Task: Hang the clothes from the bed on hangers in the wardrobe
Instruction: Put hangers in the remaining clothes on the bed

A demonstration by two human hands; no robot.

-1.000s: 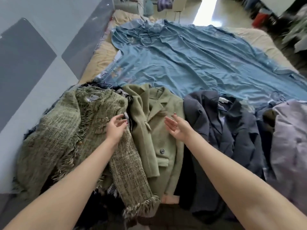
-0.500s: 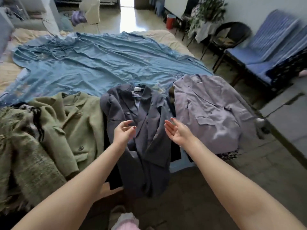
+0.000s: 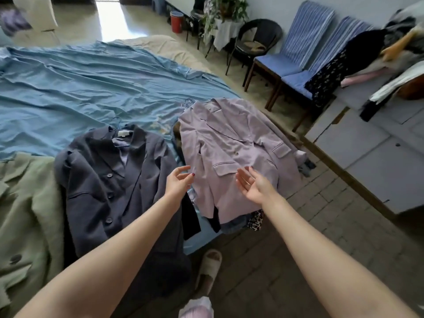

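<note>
The wide bed under a rumpled blue sheet (image 3: 91, 83) still carries a sage-green coat (image 3: 25, 203), a dark navy blazer (image 3: 107, 175) and a lilac blazer (image 3: 231, 152); none is hung yet. The left hand (image 3: 177, 183) and right hand (image 3: 253, 185) hover open and empty above the lilac one.

Blue sheet (image 3: 96, 83) is covering the bed, with beige bedding (image 3: 165, 45) showing at the far edge. Sage-green coat (image 3: 25, 203) is lying at near left; navy blazer (image 3: 107, 180) with dark buttons is sitting right of it; lilac blazer (image 3: 231, 145) is lying further right. Two chairs (image 3: 305, 42) at far right are wearing blue-and-white stripes. A black garment with pale speckles (image 3: 325, 76) is draping over one. Red bin (image 3: 176, 21) is standing far back. Grey tiled floor (image 3: 298, 226) is running along the near right.
</note>
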